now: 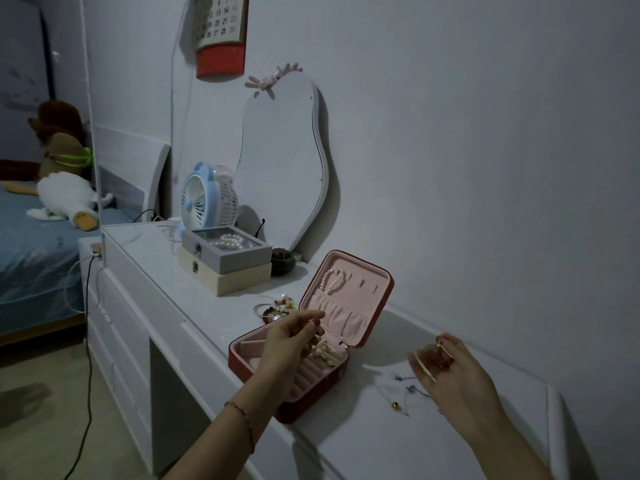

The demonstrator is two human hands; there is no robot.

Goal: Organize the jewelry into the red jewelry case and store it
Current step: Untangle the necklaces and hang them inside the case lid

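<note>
red case [311,386] open near the front edge of the white dresser [194,306], lid [346,292] tipped back with a pearl bracelet [332,280] hung on its pink lining, gold pieces [323,355] already down in the tray. left hand [294,344] over the tray, fingers curled toward the thumb as if pinching something small, though nothing clearly made out between them. right hand [446,372] off to the side of the case, blurred, thumb and forefinger pinching a small gold piece [440,346], other fingers spread. under that hand, thin chains [401,393] loose on the top; behind the case, a heap of bangles and beads [275,308] not yet put away. farther back, two stacked boxes [225,261], a blue fan [207,199], a mirror [284,157] against the wall.

likely trouble: front corner of the case close to the edge, so a nudge from the left wrist could tip it to the floor. pinched piece tiny, easily dropped and lost on pale surface in dim light. chains lying crossed, prone to knotting if lifted together. lid liable to flop shut if bumped
</note>
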